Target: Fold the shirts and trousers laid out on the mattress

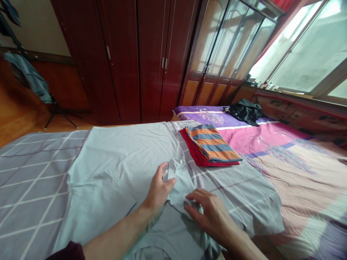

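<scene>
A pale grey-green T-shirt (119, 151) lies spread on the bed, its neckline towards me at the bottom edge. Near its right side, my left hand (158, 186) holds a fold of sleeve cloth between thumb and fingers. My right hand (210, 211) is just to the right and closer to me, fingers curled on the shirt's edge by the sleeve. Some of the cloth under the right hand is hidden. Beyond the hands sits a folded orange-and-blue striped garment (214, 142) on top of a folded red cloth (193, 151).
The bed wears a grey sheet (32, 180) with white lines. On the right is another bed surface with a multicoloured quilt (271, 141) and a black bag-like bundle (244, 111). Dark red wardrobes (151, 72) stand behind; a tripod stand (55, 108) is at the left.
</scene>
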Tool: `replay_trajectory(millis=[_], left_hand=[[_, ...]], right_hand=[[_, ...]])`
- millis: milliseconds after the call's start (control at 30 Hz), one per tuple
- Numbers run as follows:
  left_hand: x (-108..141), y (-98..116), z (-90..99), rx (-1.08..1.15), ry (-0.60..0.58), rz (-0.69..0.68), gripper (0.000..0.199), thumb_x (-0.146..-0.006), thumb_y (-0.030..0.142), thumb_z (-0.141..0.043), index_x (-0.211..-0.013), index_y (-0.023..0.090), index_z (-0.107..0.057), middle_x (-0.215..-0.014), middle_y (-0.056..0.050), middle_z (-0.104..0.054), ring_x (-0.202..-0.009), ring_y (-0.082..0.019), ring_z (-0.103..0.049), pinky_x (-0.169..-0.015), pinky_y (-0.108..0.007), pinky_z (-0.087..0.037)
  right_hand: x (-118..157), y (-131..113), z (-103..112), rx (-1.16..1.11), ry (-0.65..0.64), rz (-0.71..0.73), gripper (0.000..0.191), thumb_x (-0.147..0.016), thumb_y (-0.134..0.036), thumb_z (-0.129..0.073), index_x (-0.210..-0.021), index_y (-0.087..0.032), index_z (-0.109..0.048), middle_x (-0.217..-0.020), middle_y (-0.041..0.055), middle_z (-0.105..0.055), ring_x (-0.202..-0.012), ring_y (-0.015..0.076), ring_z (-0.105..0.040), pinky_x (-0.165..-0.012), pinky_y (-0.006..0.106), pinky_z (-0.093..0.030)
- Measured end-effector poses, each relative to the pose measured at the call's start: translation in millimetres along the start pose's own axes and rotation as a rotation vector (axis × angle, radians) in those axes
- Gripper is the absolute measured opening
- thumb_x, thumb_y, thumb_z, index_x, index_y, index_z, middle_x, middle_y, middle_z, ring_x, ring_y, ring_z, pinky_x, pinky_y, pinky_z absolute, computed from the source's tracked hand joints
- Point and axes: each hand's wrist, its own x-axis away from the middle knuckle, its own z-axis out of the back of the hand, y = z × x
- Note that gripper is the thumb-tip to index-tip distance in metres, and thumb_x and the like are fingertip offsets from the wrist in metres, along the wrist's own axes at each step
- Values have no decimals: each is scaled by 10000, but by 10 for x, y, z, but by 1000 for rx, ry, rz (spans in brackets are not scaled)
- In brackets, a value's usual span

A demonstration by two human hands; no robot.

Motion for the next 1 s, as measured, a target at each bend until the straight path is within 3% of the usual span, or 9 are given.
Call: replay_trajectory(millis=[133, 267, 333, 467, 600, 700, 833, 1000], left_hand=[[-35, -60, 13, -37, 53, -96, 492, -736, 73, -477, -1224, 132, -487, -1279, -109, -565, -1206, -194, -511, -1047, -336, -370], [-59, -21, 62, -105, 92, -119, 445, -762, 97, -475, -1203, 138, -516, -1145, -96, -642, -1043, -188, -613, -949, -326, -449], [-64, 7, 85, -173, 101, -97, 458, -754, 150, -551, -1211, 139, -518, -1100, -94, -659, -979, -203, -636, -894, -333, -477], [-70, 37, 107, -305, 98, -113, 441, -718, 200, -662, -1146, 162, -568, -1107, -87, -661, -1037, -222, -611, -907, -348, -464], [-83, 33, 112, -420, 101, -120, 238, -753, 155, -631, -990, 167, -616, -1045, -83, -683, -986, -213, -626, -893, -358, -463], [-88, 26, 112, -466, 131, -115, 267, -762, 140, -615, -1027, 162, -594, -1051, -96, -678, -988, -213, -627, -876, -346, -466], [-85, 38, 135, -597, 135, -150, 295, -781, 145, -579, -1074, 175, -575, -1033, -92, -675, -951, -220, -632, -827, -338, -469], [-108, 68, 188, -630, 118, -160, 262, -803, 70, -451, -985, 189, -596, -953, -47, -679, -806, -158, -648, -712, -261, -466]], right_hand=[[262, 5, -157, 89, -15, 55, 124, -825, -175, -546, -882, -202, -652, -886, 44, -617, -860, 196, -558, -720, 295, -423], [223, 35, -117, 100, 31, 89, 138, -862, -191, -512, -907, -197, -642, -854, 41, -619, -826, 182, -567, -716, 287, -428], [64, 94, -29, 106, 79, 94, 162, -885, -227, -491, -938, -187, -640, -841, 44, -627, -802, 175, -582, -703, 279, -432], [-468, 241, 168, 232, 164, 51, 231, -906, -250, -441, -948, -172, -654, -826, 46, -638, -780, 166, -597, -689, 260, -437], [-1016, 373, 225, 332, 123, 59, 324, -844, -95, -410, -1039, -156, -661, -955, 70, -647, -949, 170, -585, -811, 254, -422], [-1293, 460, 166, 344, 48, 114, 419, -749, -21, -448, -1085, -159, -655, -1026, 69, -636, -1011, 160, -559, -854, 228, -404], [-1450, 538, 72, 357, -13, 151, 313, -695, -20, -479, -887, -151, -688, -982, 66, -630, -972, 159, -555, -842, 218, -400], [-1415, 598, 20, 354, 72, 124, 233, -723, -30, -442, -809, -133, -632, -943, 80, -606, -944, 168, -533, -805, 231, -402]])
